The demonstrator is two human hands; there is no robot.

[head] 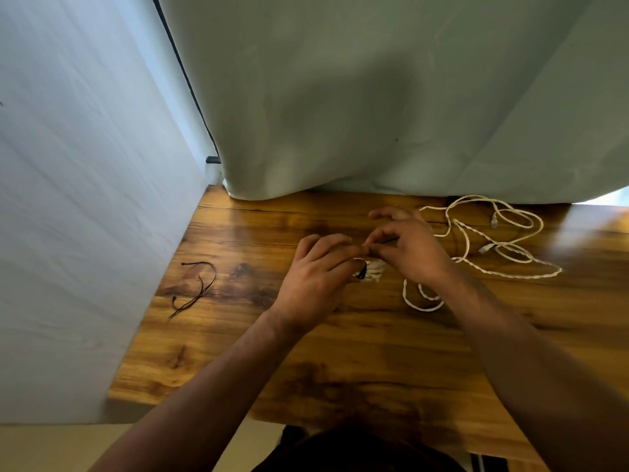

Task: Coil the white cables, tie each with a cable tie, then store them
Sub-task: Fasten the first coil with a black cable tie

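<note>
Both forearms are reaching over the wooden table (pixel 340 352), left hand (pixel 316 270) pinching the coiled white cable (pixel 372 269) at table centre, right hand (pixel 408 250) gripping the black cable tie (pixel 363 271) tail around it; tying step, cinching next, loose cables (pixel 493 243) lying right.

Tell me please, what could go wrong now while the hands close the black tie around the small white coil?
1. The coiled cable is small and pinched between the left hand and right hand; it may spring open before the black cable tie locks.
2. The loose white cables lie tangled beside the right wrist; a sleeve-less arm sweep could drag them.
</note>
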